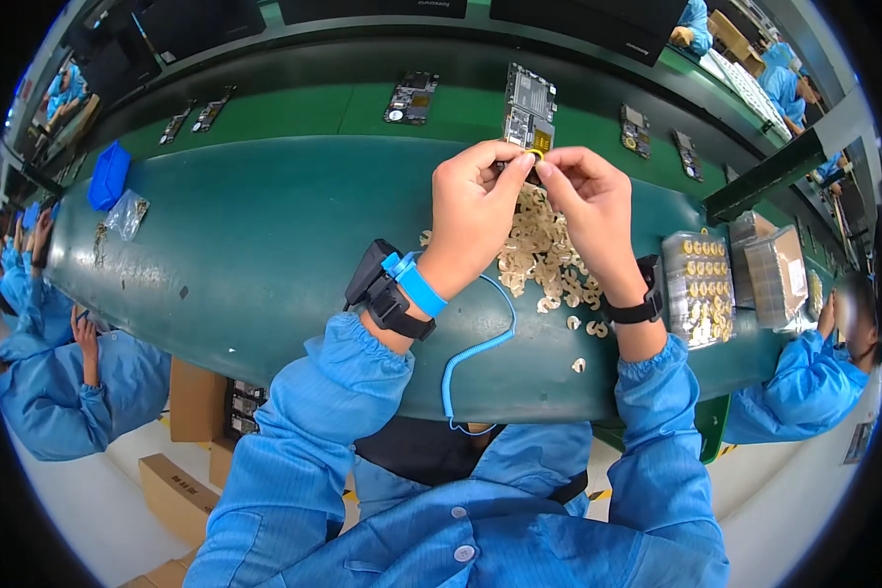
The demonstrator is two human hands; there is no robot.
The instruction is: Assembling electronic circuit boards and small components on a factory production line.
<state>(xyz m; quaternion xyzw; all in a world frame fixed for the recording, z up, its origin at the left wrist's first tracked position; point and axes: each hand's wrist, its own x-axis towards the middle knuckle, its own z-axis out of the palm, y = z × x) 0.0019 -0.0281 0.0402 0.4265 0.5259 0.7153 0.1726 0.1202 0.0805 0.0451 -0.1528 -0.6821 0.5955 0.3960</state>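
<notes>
My left hand (pixel 472 211) and my right hand (pixel 595 208) meet over the far part of the bench. Both pinch a small yellow ring-shaped piece (pixel 535 154) between thumb and forefinger. Just beyond the fingertips is a circuit board (pixel 530 96) with grey and gold patches, its near end partly hidden. Under and between my hands spreads a pile of small cream-coloured, notched flat pieces (pixel 534 245); a few lie loose nearer to me. A blue wrist strap (pixel 418 287) with a coiled blue cord (pixel 480 347) circles my left wrist, and black bands sit on both wrists.
Several circuit boards (pixel 412 98) lie along the green strip behind the bench (pixel 294 225). On the right stand a clear tray of round yellow parts (pixel 698 289) and plastic boxes (pixel 776 274). A blue bin (pixel 109 176) and small bag (pixel 127 215) sit left. Co-workers flank both sides.
</notes>
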